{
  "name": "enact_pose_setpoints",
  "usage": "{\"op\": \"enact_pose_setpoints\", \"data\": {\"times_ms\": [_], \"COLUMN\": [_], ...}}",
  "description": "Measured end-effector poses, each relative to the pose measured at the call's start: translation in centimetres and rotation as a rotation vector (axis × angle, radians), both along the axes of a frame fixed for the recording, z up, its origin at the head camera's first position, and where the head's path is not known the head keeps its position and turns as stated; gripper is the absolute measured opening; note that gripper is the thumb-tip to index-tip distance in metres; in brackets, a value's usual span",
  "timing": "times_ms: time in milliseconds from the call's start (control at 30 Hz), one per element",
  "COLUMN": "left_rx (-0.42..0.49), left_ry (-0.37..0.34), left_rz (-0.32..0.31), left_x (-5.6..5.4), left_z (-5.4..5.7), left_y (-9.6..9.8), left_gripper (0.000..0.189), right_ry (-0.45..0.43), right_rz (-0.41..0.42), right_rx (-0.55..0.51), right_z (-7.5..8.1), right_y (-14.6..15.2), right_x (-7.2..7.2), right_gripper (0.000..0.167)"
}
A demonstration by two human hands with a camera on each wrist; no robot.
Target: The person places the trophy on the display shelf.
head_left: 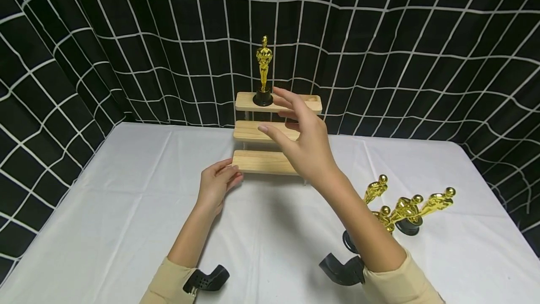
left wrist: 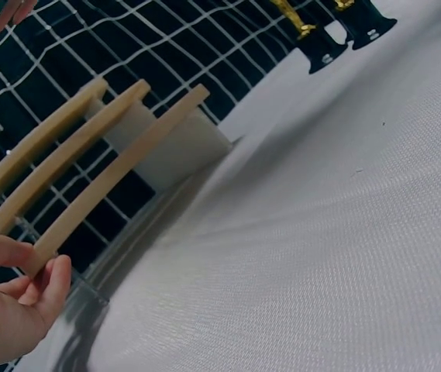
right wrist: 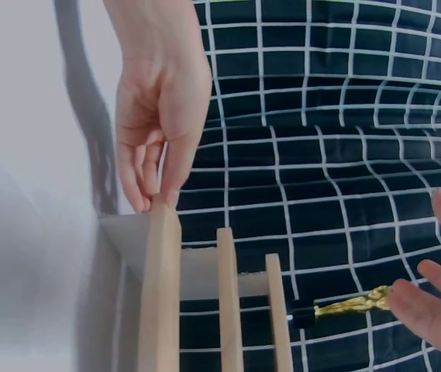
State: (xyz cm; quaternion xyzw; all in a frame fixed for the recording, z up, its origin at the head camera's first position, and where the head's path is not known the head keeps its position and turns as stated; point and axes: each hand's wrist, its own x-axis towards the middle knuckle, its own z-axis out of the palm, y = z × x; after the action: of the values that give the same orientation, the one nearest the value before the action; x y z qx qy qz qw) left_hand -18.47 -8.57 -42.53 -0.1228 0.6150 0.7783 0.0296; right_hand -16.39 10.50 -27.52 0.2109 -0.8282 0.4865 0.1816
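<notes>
Black gridded backdrop (head_left: 183, 20), shiny gold statuette (head_left: 264, 62)

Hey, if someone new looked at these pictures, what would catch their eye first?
Probably the gold statuette on the top shelf of the three-tier wooden stand, bright against the black, white-gridded backdrop. Next come the right hand, open beside it, and the left hand pinching the left end of the lowest shelf. More gold statuettes cluster on the white tabletop at the right, partly behind the right forearm.
</notes>
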Motion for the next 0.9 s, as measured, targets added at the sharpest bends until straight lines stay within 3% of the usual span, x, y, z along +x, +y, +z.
{"op": "enact_pose_setpoints", "data": {"times_ms": [533, 900], "left_rx": [0.001, -0.013], "left_ry": [0.007, 0.006], "left_rz": [-0.003, -0.004], "left_x": [0.0, 0.0], "left_z": [-0.1, -0.1], "left_y": [0.0, -0.1], "left_gripper": [0.042, 0.042], "right_ry": [0.036, 0.042], "right_rz": [-0.018, -0.035], "right_rx": [0.022, 0.072], "right_z": [-2.1, -2.4], "right_y": [1.3, 2.8], "right_x": [1.9, 3.7], "right_gripper": [0.066, 0.065]}}
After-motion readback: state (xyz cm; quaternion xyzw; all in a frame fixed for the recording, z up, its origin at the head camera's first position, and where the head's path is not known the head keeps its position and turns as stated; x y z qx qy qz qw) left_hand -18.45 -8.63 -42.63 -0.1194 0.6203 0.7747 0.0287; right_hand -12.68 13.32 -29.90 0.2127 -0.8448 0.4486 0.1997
